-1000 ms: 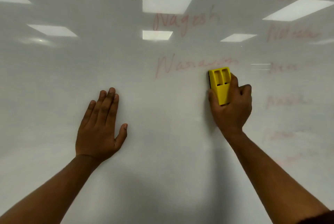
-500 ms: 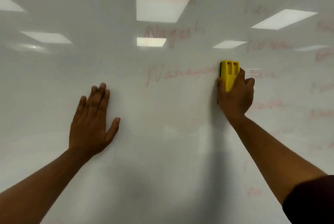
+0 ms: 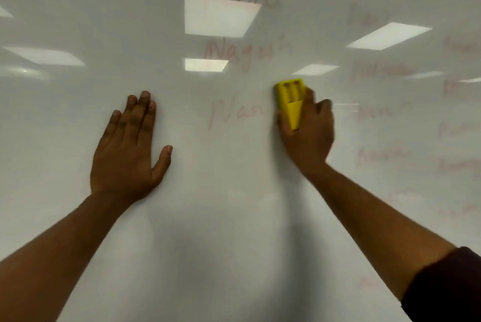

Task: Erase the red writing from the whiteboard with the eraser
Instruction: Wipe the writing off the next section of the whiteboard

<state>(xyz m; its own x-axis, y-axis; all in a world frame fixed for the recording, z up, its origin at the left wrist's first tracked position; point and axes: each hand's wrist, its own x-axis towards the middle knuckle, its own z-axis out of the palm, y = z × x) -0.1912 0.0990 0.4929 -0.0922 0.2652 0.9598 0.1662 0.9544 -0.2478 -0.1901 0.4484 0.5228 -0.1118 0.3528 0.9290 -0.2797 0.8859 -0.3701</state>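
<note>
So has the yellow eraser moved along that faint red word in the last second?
Yes. The yellow eraser, gripped by the right hand, has slid left along the red word, now covering its middle; only the opening letters remain visible.

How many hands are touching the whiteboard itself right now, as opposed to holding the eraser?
1. The left hand lies flat on the whiteboard, left of the red writing. The right hand grips the yellow eraser; any contact beneath it is hidden.

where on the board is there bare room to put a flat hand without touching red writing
Bare: left of the left hand, and below both hands. Crowded: red writing above the eraser in the right hand, and down the whiteboard's right side.
</note>
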